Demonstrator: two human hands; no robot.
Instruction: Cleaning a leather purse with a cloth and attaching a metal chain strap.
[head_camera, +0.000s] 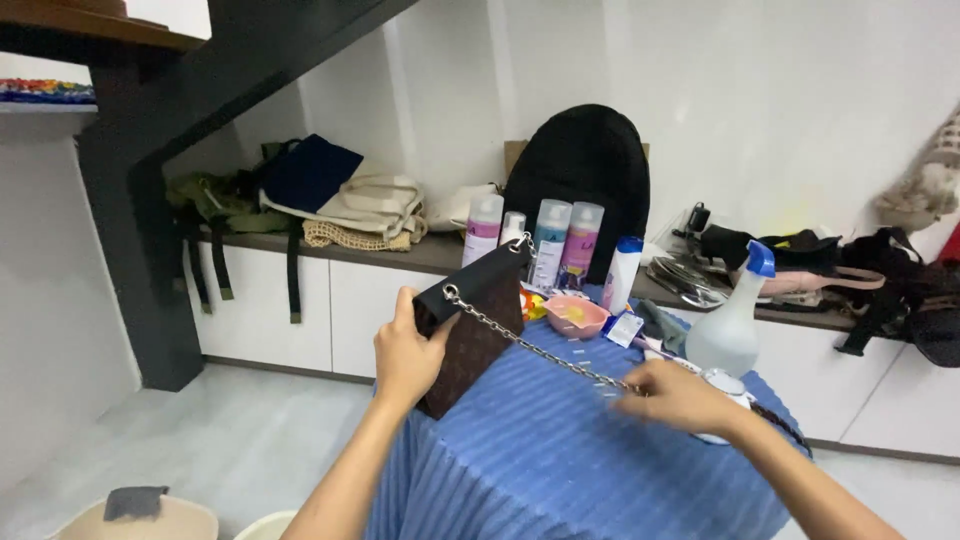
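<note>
My left hand (405, 355) grips the near end of a small dark brown patterned handbag (480, 325) and holds it upright at the left edge of a table under a blue ribbed cloth (560, 450). A silver chain strap (540, 352) runs taut from the bag's top corner to my right hand (672, 394), which pinches it over the table. The far end of the chain trails off past my right wrist.
Several spray and lotion bottles (552, 240) stand at the table's far side, with a pink dish (575, 315) and a white trigger sprayer (730, 325). Behind, a low white cabinet (300, 310) carries bags, and a black chair back (585, 180) rises. Buckets (140, 520) sit on the floor.
</note>
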